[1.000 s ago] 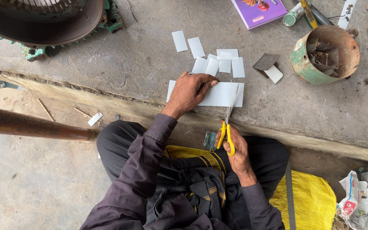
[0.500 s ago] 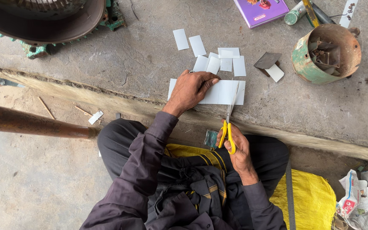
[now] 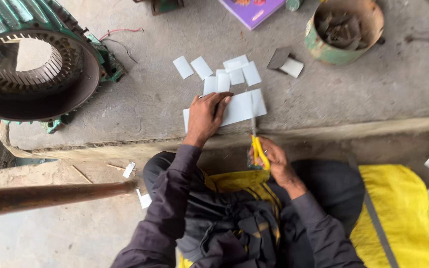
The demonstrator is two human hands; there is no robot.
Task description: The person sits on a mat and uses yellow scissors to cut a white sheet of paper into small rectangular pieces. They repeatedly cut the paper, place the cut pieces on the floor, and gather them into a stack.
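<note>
The concrete surface (image 3: 140, 99) carries a large green motor stator (image 3: 31, 69) at the far left and a rusty tin (image 3: 343, 27) of scrap at the far right. Between them lies the white sheet strip (image 3: 242, 106), flat on the surface near its front edge, with cut white pieces (image 3: 222, 74) just beyond it. The strip appears thin, light and flexible, so it probably slides readily; pin it flat close to the cut line. The left hand (image 3: 205, 116) presses it down, palm flat, fingers spread. The right hand (image 3: 274, 159) has its grip closed through the yellow scissors (image 3: 256, 146), blades across the strip's near edge.
</note>
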